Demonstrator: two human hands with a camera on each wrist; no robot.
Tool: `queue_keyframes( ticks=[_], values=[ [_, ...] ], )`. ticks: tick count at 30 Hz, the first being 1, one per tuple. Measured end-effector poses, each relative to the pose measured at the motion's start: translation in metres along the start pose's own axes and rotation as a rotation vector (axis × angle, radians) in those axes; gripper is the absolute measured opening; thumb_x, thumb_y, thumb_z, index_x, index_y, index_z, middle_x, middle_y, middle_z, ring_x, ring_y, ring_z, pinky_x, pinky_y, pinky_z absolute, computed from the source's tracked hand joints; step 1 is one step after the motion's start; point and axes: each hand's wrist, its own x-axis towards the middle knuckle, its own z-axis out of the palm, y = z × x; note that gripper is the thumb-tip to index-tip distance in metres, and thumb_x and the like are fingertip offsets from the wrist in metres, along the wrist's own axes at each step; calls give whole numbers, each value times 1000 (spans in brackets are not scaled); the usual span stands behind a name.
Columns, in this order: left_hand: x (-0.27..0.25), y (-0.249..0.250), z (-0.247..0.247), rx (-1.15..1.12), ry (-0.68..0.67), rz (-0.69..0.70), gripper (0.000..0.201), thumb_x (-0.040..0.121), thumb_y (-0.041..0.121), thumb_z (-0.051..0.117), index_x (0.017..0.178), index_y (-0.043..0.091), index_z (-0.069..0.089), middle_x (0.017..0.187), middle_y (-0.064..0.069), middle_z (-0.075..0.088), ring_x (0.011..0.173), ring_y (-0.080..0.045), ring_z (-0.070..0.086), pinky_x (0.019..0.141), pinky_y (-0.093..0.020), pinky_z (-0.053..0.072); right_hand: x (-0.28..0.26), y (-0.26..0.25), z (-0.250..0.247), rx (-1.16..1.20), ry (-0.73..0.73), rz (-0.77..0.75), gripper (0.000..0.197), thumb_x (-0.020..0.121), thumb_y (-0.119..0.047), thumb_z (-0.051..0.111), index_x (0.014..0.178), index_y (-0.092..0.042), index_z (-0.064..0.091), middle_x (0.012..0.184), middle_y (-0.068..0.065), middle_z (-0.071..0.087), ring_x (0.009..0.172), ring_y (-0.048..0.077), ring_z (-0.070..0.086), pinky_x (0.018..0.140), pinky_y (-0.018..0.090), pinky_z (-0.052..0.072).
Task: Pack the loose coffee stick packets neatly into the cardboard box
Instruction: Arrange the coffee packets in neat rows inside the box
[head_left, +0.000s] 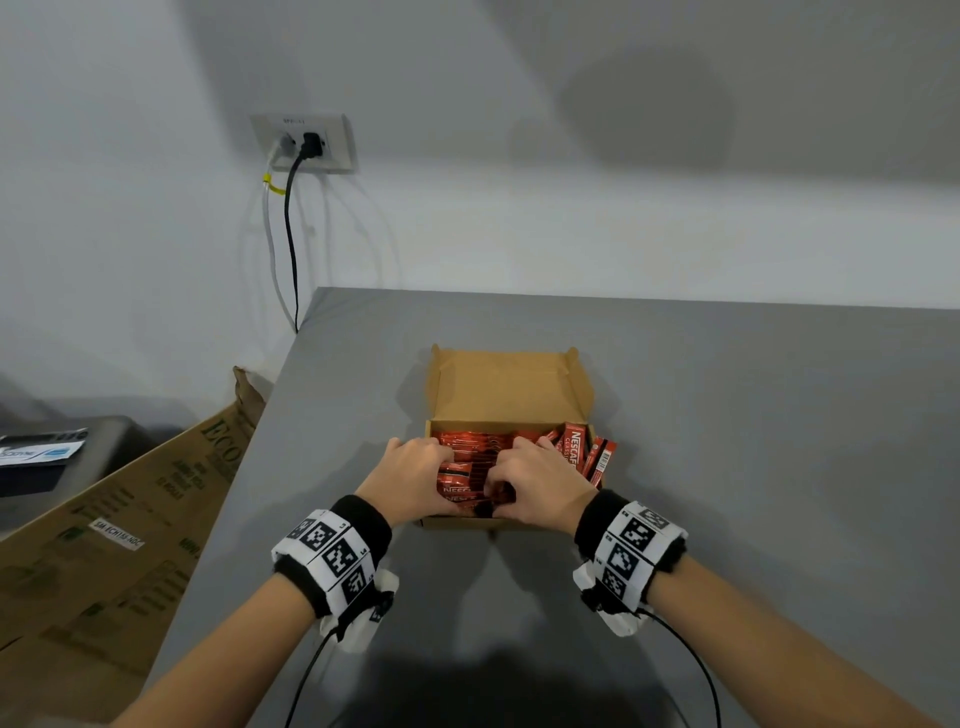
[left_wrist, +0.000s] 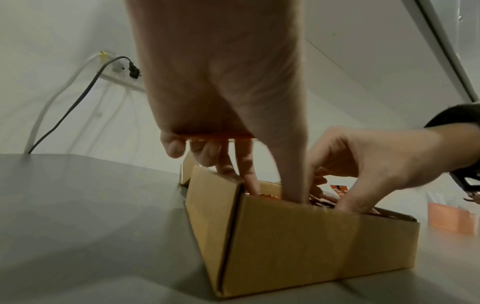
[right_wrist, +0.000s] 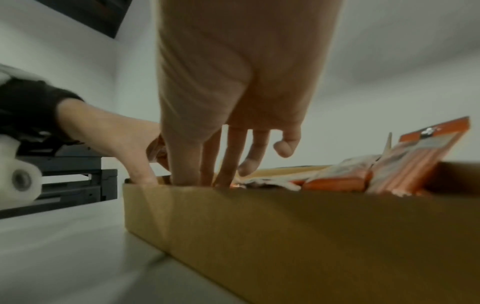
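An open cardboard box (head_left: 467, 522) stands mid-table with its lid (head_left: 506, 387) folded back. Red coffee stick packets (head_left: 470, 457) lie flat inside, and a few packets (head_left: 587, 454) lean upright over its right end. My left hand (head_left: 415, 475) is at the left end, thumb and fingers (left_wrist: 249, 181) reaching straight down among the packets. My right hand (head_left: 535, 488) is beside it near the front wall, its curled fingers pinching packets. From the wrists I see the box wall (left_wrist: 324, 236) (right_wrist: 285, 236) and packet ends (right_wrist: 415, 156). The fingertips are hidden in the box.
The grey table (head_left: 727, 441) meets a white wall behind. Its left edge runs past a flattened printed carton (head_left: 119, 519) leaning below it. A wall socket (head_left: 304, 143) with two cables hangs at the back left. A dark bin (head_left: 62, 457) stands far left.
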Motion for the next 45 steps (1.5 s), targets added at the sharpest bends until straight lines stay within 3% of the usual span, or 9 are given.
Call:
queue_keyframes(
  ticks=[11, 15, 20, 24, 31, 36, 39, 41, 45],
  values=[
    [4, 0, 3, 44, 23, 6, 24, 84, 39, 61, 96, 18, 61, 101, 4, 59, 96, -14, 53, 89, -30, 31, 4, 5, -6, 132, 135, 40, 19, 87, -32, 60, 102, -19, 63, 100, -4, 64, 96, 14, 51, 92, 36, 39],
    [1, -3, 1, -172, 41, -6, 36, 71, 53, 66, 81, 24, 48, 94, 7, 56, 85, -12, 53, 85, -30, 38, -5, 52, -33, 303, 357, 233, 13, 89, -20, 59, 99, -19, 67, 97, -5, 65, 87, 3, 55, 86, 19, 46],
    [2, 8, -6, -431, 186, -64, 15, 87, 15, 53, 88, 15, 38, 93, -1, 47, 82, -15, 50, 74, -28, 47, -12, 69, -30, 168, 124, 245, 22, 85, -27, 64, 107, -24, 65, 107, -6, 63, 106, 12, 52, 99, 40, 39],
    [6, 23, -9, -513, 198, 16, 16, 95, 7, 39, 84, 16, 32, 86, -2, 46, 74, -12, 45, 65, -23, 38, -3, 45, -17, 49, -6, 137, 34, 91, -35, 54, 124, -28, 54, 120, -4, 54, 118, 17, 40, 97, 41, 28],
    [2, 27, -6, -741, 275, -31, 13, 98, 7, 36, 103, 9, 47, 73, -4, 48, 57, -14, 40, 52, -20, 37, 11, 42, -27, 174, 44, 126, 7, 87, -23, 61, 92, -20, 64, 100, -4, 61, 103, 15, 48, 96, 40, 33],
    [-1, 31, -12, -952, 166, -49, 16, 95, 30, 48, 109, 22, 47, 87, -6, 60, 68, -14, 56, 68, -26, 48, 8, 24, -39, 463, 527, 145, 8, 85, -19, 64, 81, -14, 59, 75, -6, 56, 71, 9, 52, 68, 24, 47],
    [1, 39, -15, -1085, 109, 24, 13, 98, 24, 43, 108, 27, 52, 95, -1, 59, 80, -8, 56, 74, -19, 46, 8, -5, -34, 643, 534, 151, 16, 82, -14, 66, 71, -16, 55, 66, -12, 54, 62, 0, 50, 62, 10, 39],
    [3, 40, -17, -1072, 116, 59, 20, 94, 11, 41, 93, 30, 45, 90, 1, 50, 80, -5, 48, 75, -15, 41, 7, -17, -27, 733, 512, 88, 17, 76, -6, 67, 66, -13, 56, 64, -8, 57, 61, 0, 51, 62, 10, 38],
    [3, 37, -16, -1085, 118, 57, 17, 95, 15, 40, 94, 32, 43, 95, -6, 48, 88, -12, 45, 79, -19, 40, 5, -18, -23, 755, 475, -50, 13, 75, -2, 65, 70, -8, 55, 67, -7, 55, 62, -1, 50, 62, 9, 36]
  ],
)
